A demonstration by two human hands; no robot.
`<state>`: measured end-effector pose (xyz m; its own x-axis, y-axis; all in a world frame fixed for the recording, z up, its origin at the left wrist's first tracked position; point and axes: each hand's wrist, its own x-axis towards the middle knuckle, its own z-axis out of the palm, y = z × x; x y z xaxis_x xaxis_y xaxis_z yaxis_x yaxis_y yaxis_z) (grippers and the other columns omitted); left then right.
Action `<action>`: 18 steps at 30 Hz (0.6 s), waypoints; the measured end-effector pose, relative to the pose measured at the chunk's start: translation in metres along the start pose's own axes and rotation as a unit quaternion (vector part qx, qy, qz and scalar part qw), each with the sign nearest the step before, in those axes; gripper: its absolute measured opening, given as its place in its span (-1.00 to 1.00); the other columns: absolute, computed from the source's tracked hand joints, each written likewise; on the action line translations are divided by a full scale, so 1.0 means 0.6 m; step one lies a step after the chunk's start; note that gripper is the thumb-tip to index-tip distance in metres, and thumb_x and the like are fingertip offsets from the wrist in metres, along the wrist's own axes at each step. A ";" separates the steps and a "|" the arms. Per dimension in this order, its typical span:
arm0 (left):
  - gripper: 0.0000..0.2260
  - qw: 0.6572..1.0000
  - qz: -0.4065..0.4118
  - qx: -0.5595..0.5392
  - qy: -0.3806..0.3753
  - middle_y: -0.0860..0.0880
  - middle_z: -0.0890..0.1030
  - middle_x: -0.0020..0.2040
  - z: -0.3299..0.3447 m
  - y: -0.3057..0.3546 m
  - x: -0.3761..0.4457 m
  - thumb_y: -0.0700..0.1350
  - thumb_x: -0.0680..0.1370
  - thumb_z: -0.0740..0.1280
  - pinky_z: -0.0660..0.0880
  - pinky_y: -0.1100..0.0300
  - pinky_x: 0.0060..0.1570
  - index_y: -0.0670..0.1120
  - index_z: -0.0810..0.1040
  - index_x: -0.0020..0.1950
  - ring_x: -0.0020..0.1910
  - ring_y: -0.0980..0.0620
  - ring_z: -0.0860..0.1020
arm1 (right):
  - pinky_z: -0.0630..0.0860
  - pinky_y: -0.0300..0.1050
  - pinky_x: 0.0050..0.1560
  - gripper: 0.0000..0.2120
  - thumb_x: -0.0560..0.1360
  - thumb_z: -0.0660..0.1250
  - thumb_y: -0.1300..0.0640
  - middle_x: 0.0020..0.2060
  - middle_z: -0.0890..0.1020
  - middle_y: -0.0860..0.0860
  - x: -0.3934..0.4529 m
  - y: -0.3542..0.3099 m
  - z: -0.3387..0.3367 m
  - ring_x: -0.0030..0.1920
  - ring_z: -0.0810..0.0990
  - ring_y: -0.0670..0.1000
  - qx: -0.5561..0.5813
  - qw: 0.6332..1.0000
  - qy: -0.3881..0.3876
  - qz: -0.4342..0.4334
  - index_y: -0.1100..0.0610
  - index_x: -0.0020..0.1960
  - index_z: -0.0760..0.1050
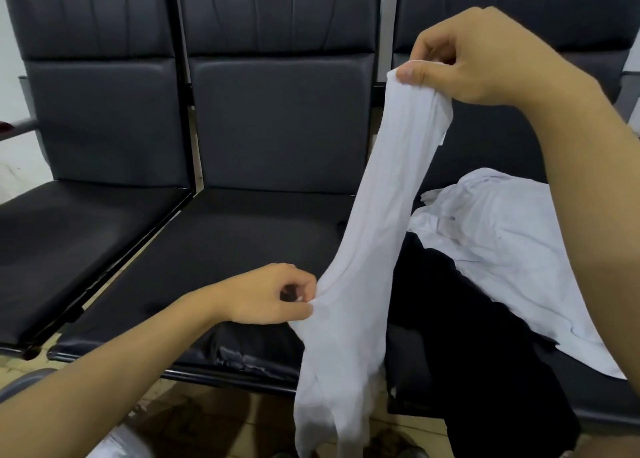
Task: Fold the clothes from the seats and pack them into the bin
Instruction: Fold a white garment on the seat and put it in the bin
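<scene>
both hands (266, 295) (478, 55) pinch a hanging white garment (363, 236).

Two bare forearms, no sleeves, no watch, no rings or bands at either wrist. Left hand (266, 293) ungloved, short trimmed nails. Right hand (474, 57) likewise ungloved, thumbnail short and plain. Forearms smooth, unmarked, no tattoos or plasters visible. At the bottom edge, a small patch of pale, light-coloured clothing (121, 443), too little shown to tell which garment.
</scene>
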<state>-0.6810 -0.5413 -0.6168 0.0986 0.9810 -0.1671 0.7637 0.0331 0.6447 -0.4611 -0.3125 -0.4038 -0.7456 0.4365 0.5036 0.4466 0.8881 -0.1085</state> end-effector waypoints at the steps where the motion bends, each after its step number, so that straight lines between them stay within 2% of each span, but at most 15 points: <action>1: -0.82 1.000 -0.006 0.001 0.000 -0.06 0.56 -0.18 -0.004 -0.006 -0.009 -0.06 0.61 0.39 0.55 -0.05 0.07 -0.02 0.53 -0.19 -0.09 -0.10 0.56 | 0.63 0.19 0.05 -0.63 0.59 0.29 -0.27 -0.06 0.66 0.03 -0.001 0.003 -0.001 -0.05 0.62 0.10 -0.001 1.000 0.002 0.004 0.01 0.06 0.63; 3: -0.80 1.000 -0.012 0.011 -0.003 -0.07 0.56 -0.20 -0.006 -0.014 -0.022 -0.03 0.60 0.39 0.58 -0.22 0.05 -0.04 0.52 -0.20 -0.15 -0.16 0.58 | 0.61 0.13 0.02 -0.64 0.60 0.29 -0.25 -0.06 0.66 0.02 -0.002 0.008 -0.002 -0.05 0.62 0.10 -0.001 1.000 0.005 0.007 0.03 0.06 0.63; 7: -0.82 1.000 -0.016 0.021 0.016 -0.05 0.63 -0.18 -0.021 -0.010 -0.039 -0.07 0.59 0.42 0.61 -0.16 0.05 -0.10 0.56 -0.17 -0.15 -0.06 0.64 | 0.45 -0.04 -0.04 -0.69 0.64 0.30 -0.18 -0.04 0.62 0.02 -0.001 0.016 -0.003 -0.05 0.58 0.08 -0.009 1.000 0.011 0.004 0.06 0.08 0.61; 11: -0.82 0.995 -0.004 0.014 0.102 -0.01 0.66 -0.21 -0.050 0.009 -0.055 0.02 0.49 0.44 0.61 -0.15 0.01 -0.05 0.56 -0.20 -0.18 -0.04 0.66 | 0.46 -0.01 0.01 -0.65 0.64 0.28 -0.20 -0.02 0.59 -0.02 -0.001 0.025 -0.016 -0.02 0.56 0.04 -0.016 0.998 0.060 0.022 0.06 0.13 0.61; 13: -0.85 0.990 -0.007 0.007 0.142 0.00 0.69 -0.20 -0.062 0.016 -0.057 -0.01 0.49 0.48 0.62 -0.15 0.02 -0.05 0.58 -0.18 -0.16 -0.03 0.68 | 0.46 -0.01 0.03 -0.62 0.64 0.28 -0.21 -0.02 0.59 -0.04 0.000 0.025 -0.024 0.00 0.55 0.02 -0.011 0.995 0.100 0.027 0.08 0.16 0.62; 15: -0.90 0.988 -0.005 -0.008 0.155 0.02 0.72 -0.16 -0.069 0.023 -0.057 -0.13 0.53 0.50 0.62 -0.14 0.03 -0.02 0.59 -0.08 -0.15 -0.02 0.68 | 0.46 -0.02 0.06 -0.60 0.64 0.27 -0.21 0.00 0.60 -0.04 0.003 0.019 -0.026 0.01 0.54 0.01 -0.005 0.992 0.125 0.029 0.09 0.18 0.62; 18: -0.73 0.990 0.000 0.005 0.137 0.07 0.72 -0.11 -0.073 0.039 -0.059 -0.16 0.59 0.46 0.61 0.07 0.02 0.12 0.51 0.18 -0.14 0.01 0.65 | 0.48 -0.02 0.09 -0.62 0.65 0.28 -0.19 0.02 0.59 -0.04 0.010 0.008 -0.021 0.04 0.54 0.01 0.002 0.991 0.126 0.037 0.08 0.21 0.61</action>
<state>-0.6946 -0.5668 -0.5630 -0.0779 0.9960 0.0432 0.7701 0.0326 0.6371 -0.4574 -0.3073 -0.3904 -0.5632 0.4519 0.6918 0.4933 0.8555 -0.1573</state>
